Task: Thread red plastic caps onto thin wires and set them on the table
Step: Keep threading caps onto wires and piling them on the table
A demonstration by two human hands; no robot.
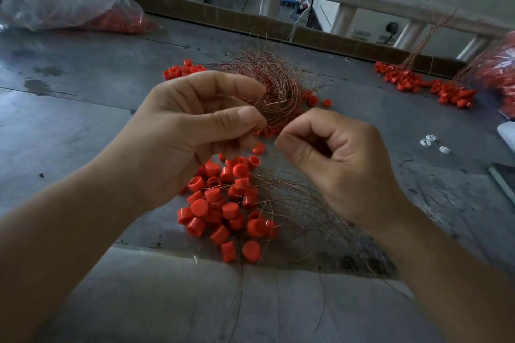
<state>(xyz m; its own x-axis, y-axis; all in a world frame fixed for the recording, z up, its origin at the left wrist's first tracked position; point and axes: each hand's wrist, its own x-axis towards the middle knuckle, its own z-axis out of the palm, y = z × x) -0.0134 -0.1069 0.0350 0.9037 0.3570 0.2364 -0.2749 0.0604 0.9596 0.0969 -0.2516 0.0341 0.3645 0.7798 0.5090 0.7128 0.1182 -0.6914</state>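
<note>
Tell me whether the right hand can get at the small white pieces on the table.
Probably yes: the white pieces lie on the table right of the right hand, nothing between, though its fingers seem to pinch a thin wire.

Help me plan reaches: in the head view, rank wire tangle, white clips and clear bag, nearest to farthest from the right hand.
1. Wire tangle, just ahead-left of the right hand.
2. White clips, off to its right.
3. Clear bag, far back left.

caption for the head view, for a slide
Left hand and right hand, fingers curled, meet over red caps and wires.
</note>
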